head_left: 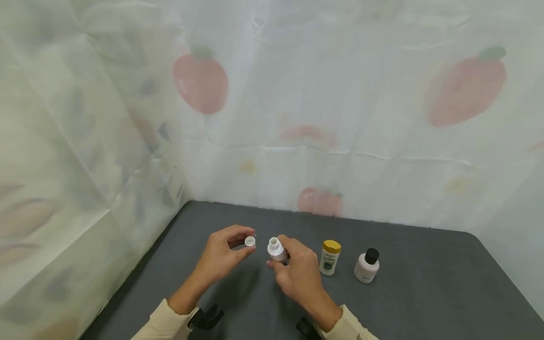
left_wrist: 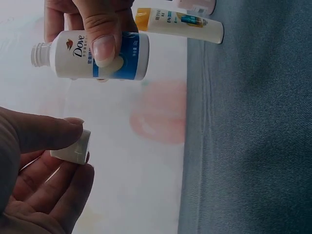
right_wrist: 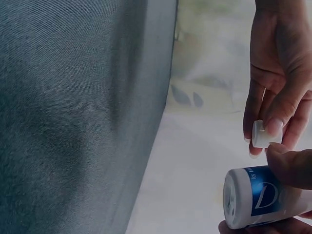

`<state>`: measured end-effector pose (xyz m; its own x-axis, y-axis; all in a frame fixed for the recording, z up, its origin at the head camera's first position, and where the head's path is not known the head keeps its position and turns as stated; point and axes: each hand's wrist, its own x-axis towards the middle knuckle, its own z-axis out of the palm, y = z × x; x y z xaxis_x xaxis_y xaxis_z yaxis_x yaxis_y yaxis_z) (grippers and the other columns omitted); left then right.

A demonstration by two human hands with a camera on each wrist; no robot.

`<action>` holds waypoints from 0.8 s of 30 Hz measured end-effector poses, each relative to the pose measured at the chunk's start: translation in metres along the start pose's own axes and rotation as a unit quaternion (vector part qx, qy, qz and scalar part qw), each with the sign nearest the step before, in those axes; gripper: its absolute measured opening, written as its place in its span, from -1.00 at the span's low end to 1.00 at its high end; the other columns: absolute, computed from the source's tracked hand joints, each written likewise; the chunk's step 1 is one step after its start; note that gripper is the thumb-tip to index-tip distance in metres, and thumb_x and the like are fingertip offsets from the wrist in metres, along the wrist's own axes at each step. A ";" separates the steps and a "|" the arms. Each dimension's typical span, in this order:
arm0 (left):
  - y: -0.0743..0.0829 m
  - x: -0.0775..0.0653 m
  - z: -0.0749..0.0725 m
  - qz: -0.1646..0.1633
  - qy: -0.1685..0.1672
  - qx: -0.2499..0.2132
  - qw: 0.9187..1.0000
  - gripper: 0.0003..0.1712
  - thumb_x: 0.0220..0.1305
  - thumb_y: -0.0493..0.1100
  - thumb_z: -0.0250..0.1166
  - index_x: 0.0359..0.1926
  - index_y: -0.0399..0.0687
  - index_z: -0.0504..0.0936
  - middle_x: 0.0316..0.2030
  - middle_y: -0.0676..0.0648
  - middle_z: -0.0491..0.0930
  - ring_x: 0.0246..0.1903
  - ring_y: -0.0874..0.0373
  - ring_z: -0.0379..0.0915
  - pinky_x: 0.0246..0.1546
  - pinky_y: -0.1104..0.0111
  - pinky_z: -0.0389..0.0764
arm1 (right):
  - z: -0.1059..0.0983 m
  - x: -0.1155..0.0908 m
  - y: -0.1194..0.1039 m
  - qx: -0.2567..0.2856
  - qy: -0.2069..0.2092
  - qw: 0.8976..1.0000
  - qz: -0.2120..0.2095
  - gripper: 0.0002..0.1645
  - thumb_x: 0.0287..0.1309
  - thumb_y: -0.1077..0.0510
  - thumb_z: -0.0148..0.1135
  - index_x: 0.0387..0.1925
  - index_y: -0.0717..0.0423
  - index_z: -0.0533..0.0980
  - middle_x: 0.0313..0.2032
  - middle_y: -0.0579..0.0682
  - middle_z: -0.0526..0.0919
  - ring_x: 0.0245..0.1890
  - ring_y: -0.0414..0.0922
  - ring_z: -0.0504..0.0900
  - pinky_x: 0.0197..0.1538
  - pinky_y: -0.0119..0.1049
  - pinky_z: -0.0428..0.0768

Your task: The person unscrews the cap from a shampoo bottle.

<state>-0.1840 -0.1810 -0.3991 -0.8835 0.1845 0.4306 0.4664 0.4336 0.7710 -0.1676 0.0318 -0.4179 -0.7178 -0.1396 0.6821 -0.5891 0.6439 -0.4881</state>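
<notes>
- Leftward, a cream sleeve (head_left: 163,322) runs to a dark band (head_left: 207,317) at the wrist, and the left hand (head_left: 223,255) reaches inward and up from there, raised over the tabletop (head_left: 429,278).
- Next comes the small white cap (head_left: 250,241), pinched between the left thumb and fingers, the thumb on the nearer side; its hollow underside faces the head camera, and it sits just beside the bottle's mouth without touching it.
- Then, at the centre, the white bottle (head_left: 277,253) is held up off the tabletop, neck uncovered and tilted toward the head camera. The left wrist view shows "Dove" in dark letters beneath a small emblem, with finer characters too small to make out and a blue band round the base end; the right wrist view catches a large pale "D" on a blue panel.
- Just right of it, the right hand (head_left: 301,269) grips the bottle's body, fingers curled round it and thumb pressed against its side, the forearm slanting in from the lower right.
- Further right, a yellow-capped bottle (head_left: 328,262) stands upright on the tabletop, its printed label too small to read surely.
- Rightmost, a pale pink bottle (head_left: 366,270) with a black lid (head_left: 372,256) stands near it, its faint lettering illegible.
</notes>
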 end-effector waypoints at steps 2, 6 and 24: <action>0.000 0.000 0.001 -0.017 0.000 0.003 1.000 -0.58 0.14 -0.34 0.56 0.04 -0.01 0.76 -0.05 -0.06 0.79 -0.03 0.04 0.77 0.03 0.26 0.78 | 0.001 0.001 0.001 0.018 -0.004 1.000 0.008 -0.46 -0.25 0.21 0.76 -0.17 -0.06 0.67 -0.38 -0.16 0.68 -0.42 -0.29 0.63 -0.37 -0.40 0.58; -0.001 0.000 0.003 -0.055 0.000 0.006 0.998 -0.58 0.13 -0.31 0.57 0.04 0.02 0.78 -0.04 -0.04 0.81 -0.02 0.03 0.78 -0.03 0.34 0.78 | 0.002 0.002 0.003 0.047 -0.016 0.998 0.026 -0.46 -0.21 0.25 0.75 -0.13 -0.05 0.67 -0.30 -0.13 0.74 -0.32 -0.21 0.77 -0.27 -0.30 0.74; -0.011 0.001 0.013 -0.093 -0.005 0.001 0.996 -0.65 0.16 -0.31 0.56 0.00 -0.04 0.80 -0.07 -0.07 0.81 -0.06 0.06 0.79 -0.08 0.40 0.78 | 0.012 0.004 0.017 0.100 -0.074 0.988 0.094 -0.52 -0.13 0.33 0.68 -0.19 -0.05 0.62 -0.30 -0.11 0.74 -0.24 -0.14 0.80 -0.18 -0.30 0.77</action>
<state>-0.1909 -0.1739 -0.4137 -0.9549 0.1106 0.2757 0.2949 0.4637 0.8354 -0.1847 0.0333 -0.4304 -0.8593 -0.1491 0.4892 -0.4909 0.5089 -0.7071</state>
